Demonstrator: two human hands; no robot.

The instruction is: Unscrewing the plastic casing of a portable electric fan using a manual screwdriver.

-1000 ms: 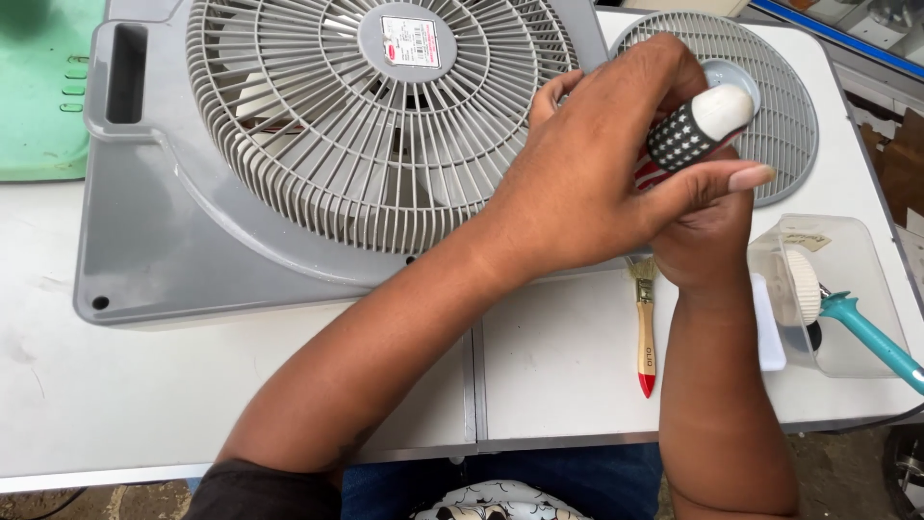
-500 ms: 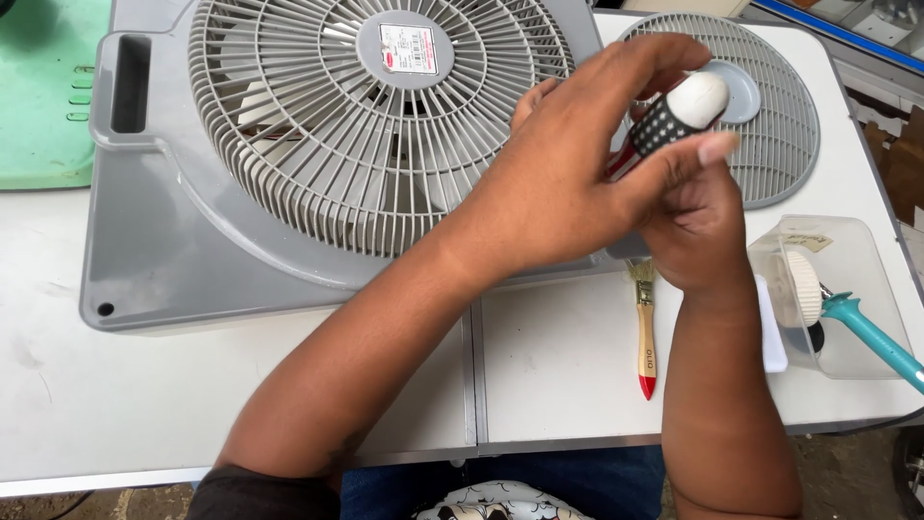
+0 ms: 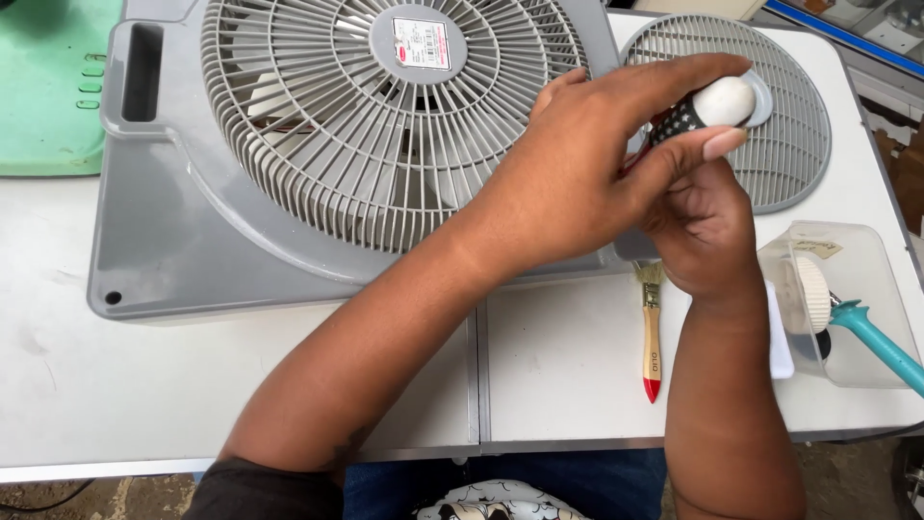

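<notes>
1. Screwdriver (image 3: 707, 108): right of centre, upper part of the frame. Black studded handle with a white rounded cap. Shaft and tip are hidden behind the hands, so I cannot tell what the tip is seated in.
2. Left hand (image 3: 587, 183): reaches across from lower left and covers the handle from above. Grip closed on the screwdriver, with the thumb under the white cap and fingers over it.
3. Right hand (image 3: 707, 226): comes up from the lower right, just below the left hand. It is curled around the lower part of the tool. Whether this grip is fully closed I cannot tell; the left hand blocks it.
4. Fan (image 3: 289, 193): grey box fan lying flat on the counter (image 3: 241, 395), filling the upper left and centre. The hands work at its right edge.
5. Judgement on doing this step well: keep the tool straight in line with the fastener, press down through the cap with the upper hand, and let the lower hand steady the shaft. Turn slowly so the tip does not slip.
6. Loose grille (image 3: 780, 125): round and grey, upper right, partly under the hands.
7. Brush (image 3: 652, 332): wooden handle with a red tip, on the counter below the hands.
8. Clear tub (image 3: 857, 289): far right, holding a round white piece and a teal-handled tool.
</notes>
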